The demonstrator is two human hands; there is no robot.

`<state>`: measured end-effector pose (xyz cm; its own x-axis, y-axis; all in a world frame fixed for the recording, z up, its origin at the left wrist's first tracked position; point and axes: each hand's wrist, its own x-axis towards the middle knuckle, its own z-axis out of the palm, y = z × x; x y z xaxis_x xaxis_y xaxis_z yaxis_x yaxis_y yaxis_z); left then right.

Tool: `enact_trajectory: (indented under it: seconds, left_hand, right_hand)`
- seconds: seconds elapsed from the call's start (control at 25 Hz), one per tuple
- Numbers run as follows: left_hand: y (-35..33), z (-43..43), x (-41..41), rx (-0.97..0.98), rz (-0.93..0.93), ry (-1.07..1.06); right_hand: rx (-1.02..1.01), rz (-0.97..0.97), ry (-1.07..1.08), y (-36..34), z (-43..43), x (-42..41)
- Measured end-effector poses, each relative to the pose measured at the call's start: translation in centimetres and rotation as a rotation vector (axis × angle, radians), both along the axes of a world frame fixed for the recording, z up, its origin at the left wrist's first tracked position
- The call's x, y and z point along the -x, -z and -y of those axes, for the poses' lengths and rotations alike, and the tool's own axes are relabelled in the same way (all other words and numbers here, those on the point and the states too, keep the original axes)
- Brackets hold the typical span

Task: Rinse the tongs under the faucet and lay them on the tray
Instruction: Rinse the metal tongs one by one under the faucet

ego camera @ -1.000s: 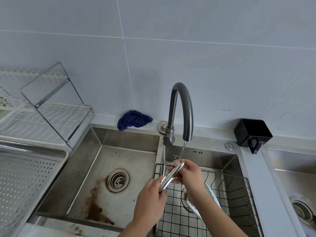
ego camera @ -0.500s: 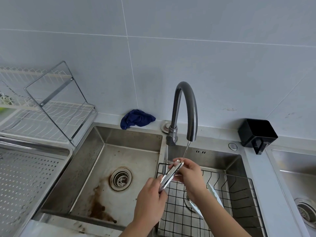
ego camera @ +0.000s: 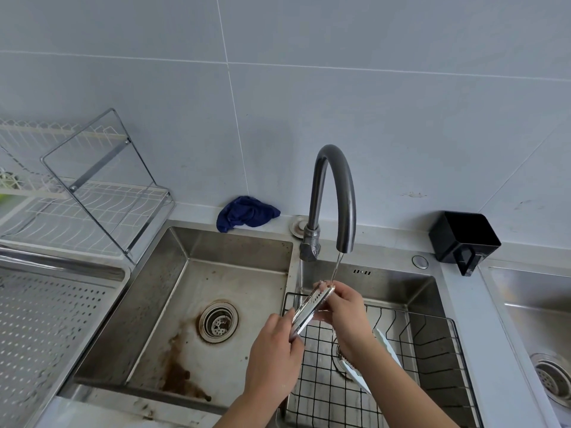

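Observation:
Shiny metal tongs slant up to the right under a thin stream of water from the dark curved faucet. My left hand grips their lower end. My right hand holds the upper end, where the water lands. Both hands hover over the black wire basket in the right sink basin. The perforated metal tray lies at the far left, beside the left basin.
The left basin has a drain and brown stains. A blue cloth sits on the back ledge. A wire dish rack stands behind the tray. A black holder is at right. A white utensil lies in the basket.
Both hands and the tongs stay under the stream almost unmoved; the view has shifted slightly so the scene sits a bit more to the right.

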<state>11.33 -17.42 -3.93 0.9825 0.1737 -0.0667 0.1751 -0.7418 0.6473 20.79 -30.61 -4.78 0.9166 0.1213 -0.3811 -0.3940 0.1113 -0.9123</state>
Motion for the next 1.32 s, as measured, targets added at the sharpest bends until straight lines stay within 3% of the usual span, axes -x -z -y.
enact_trajectory:
  seconds: [0.32, 0.52, 0.72, 0.88, 1.08, 1.2, 1.32]
  left_hand:
    - [0.5, 0.3, 0.5, -0.043, -0.009, 0.057]
    - [0.1, 0.1, 0.1, 0.209, -0.024, -0.034]
    - [-0.1, 0.8, -0.9, 0.476, -0.059, -0.181]
    - [0.3, 0.8, -1.3, 0.577, -0.046, -0.155]
    - [1.0, 0.6, -0.9, 0.656, -0.089, -0.162]
    - [0.3, 0.7, -0.9, 0.91, -0.181, -0.25]
    - [0.3, 0.6, -1.1, 1.088, -0.253, -0.316]
  right_hand:
    - [0.051, 0.042, 0.063, 0.0, -0.3, 0.4]
    - [-0.023, 0.047, 0.006, -0.5, 0.5, 0.0]
    - [0.154, 0.079, -0.2, -1.2, 0.2, -0.2]
    - [0.203, 0.132, -0.028, -1.5, 0.0, -0.8]
    - [0.072, 0.131, 0.002, -0.7, 0.1, 0.7]
    - [-0.034, 0.056, 0.067, -0.7, 0.6, 0.1]
    - [-0.296, -0.047, 0.007, -1.3, 1.0, 0.0]
